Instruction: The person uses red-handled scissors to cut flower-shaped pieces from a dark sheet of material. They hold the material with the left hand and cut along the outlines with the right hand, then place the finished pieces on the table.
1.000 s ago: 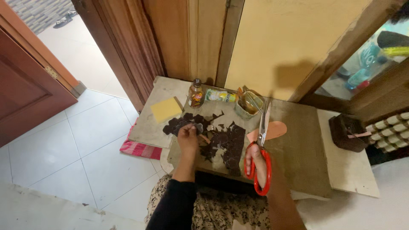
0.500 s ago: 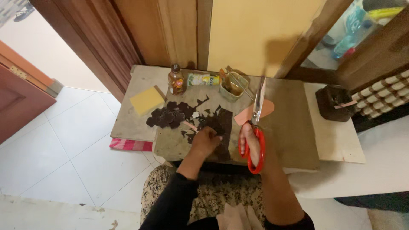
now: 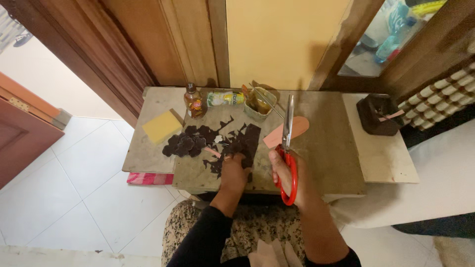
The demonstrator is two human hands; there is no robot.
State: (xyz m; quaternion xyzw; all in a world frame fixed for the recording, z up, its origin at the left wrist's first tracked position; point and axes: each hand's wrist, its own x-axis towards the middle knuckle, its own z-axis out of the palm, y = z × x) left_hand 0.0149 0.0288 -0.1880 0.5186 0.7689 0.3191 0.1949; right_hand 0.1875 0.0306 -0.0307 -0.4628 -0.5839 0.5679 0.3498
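My right hand (image 3: 287,173) grips the red-handled scissors (image 3: 288,148), blades closed and pointing away over the desk (image 3: 336,148), while my left hand (image 3: 233,170) presses flat on the dark paper cut-outs (image 3: 237,143); a careless swing could scatter or tear them.

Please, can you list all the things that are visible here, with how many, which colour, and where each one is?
low table: one, worn grey-brown, centre, against the wall
scissors: one pair, red handles, steel blades shut, pointing away, in the right hand
dark cut pieces: many, dark brown, scattered on the table's left half
pink cut shape: one, pale pink, under the scissor blades
yellow block: one, yellow, left end of the table
small bottle: one, brown, back edge
lying bottle: one, on its side, green and yellow label, back edge
clear tub: one, holding sticks, back edge
dark box: one, dark brown, right end
left hand: on the dark pieces
right hand: in the scissor handles
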